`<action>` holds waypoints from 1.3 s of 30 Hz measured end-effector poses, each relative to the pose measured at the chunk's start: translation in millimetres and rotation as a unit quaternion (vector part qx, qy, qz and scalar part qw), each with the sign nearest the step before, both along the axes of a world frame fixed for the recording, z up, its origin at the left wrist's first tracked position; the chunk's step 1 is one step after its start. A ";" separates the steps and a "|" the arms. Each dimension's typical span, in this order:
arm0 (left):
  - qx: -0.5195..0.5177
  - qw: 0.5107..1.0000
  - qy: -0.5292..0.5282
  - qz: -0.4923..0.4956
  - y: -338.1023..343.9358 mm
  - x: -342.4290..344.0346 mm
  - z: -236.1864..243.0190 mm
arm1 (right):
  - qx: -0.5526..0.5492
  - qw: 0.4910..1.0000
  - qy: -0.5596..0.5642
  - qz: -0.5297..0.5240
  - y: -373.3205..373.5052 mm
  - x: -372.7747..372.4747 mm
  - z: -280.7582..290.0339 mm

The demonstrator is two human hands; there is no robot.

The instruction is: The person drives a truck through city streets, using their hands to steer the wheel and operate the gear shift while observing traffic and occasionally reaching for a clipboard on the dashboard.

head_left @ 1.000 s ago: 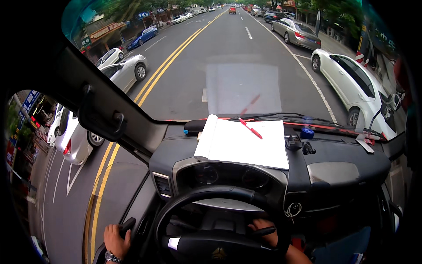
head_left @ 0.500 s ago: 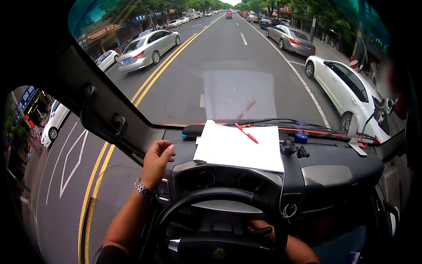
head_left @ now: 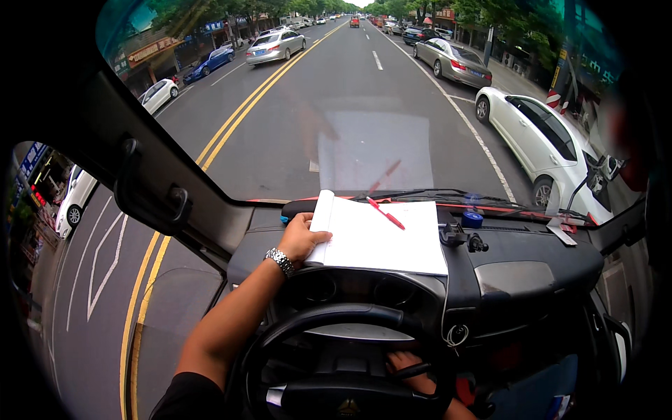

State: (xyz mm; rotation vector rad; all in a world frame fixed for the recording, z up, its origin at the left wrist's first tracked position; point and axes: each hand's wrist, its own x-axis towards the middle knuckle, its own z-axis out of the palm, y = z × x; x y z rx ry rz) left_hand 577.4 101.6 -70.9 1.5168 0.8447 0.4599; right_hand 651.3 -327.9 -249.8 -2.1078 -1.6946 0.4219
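A white notepad [head_left: 385, 245] with a rolled-back left edge lies open on the dashboard above the instrument cluster. My left hand [head_left: 306, 239], a metal watch on its wrist, is closed on that edge, thumb on top; its other fingers are partly hidden. A red pen [head_left: 386, 213] rests slantwise on the page, touched by neither hand. Behind the black steering wheel [head_left: 343, 308], my right hand [head_left: 408, 367] is beside a black stalk [head_left: 411, 371]. Its visible fingers look stretched out and apart; wheel and stalk hide the rest.
A blue round container [head_left: 472, 220] and a black phone mount [head_left: 458, 236] are right of the notepad. A white cable [head_left: 457, 336] hangs below. Beyond the windshield, a white car [head_left: 539, 136] stands close on the right; a silver car [head_left: 276, 46] is across the yellow lines.
My left hand has moved right from the window pillar and taken hold of the notepad's left edge. My right hand has shifted slightly behind the wheel. The silver car outside has gone farther away.
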 end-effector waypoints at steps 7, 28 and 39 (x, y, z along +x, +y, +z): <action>0.009 0.980 -0.198 -0.025 -20.4 -31.4 10.6 | 0.112 0.991 -0.071 0.018 3.7 2.2 -13.0; 0.031 0.968 -0.248 0.008 16.9 -37.3 -14.7 | 0.027 0.995 -0.094 0.021 -4.4 20.3 -54.7; 0.027 0.961 -0.273 0.033 17.3 -33.6 -19.2 | 0.010 0.996 -0.088 0.014 -2.0 17.4 -43.8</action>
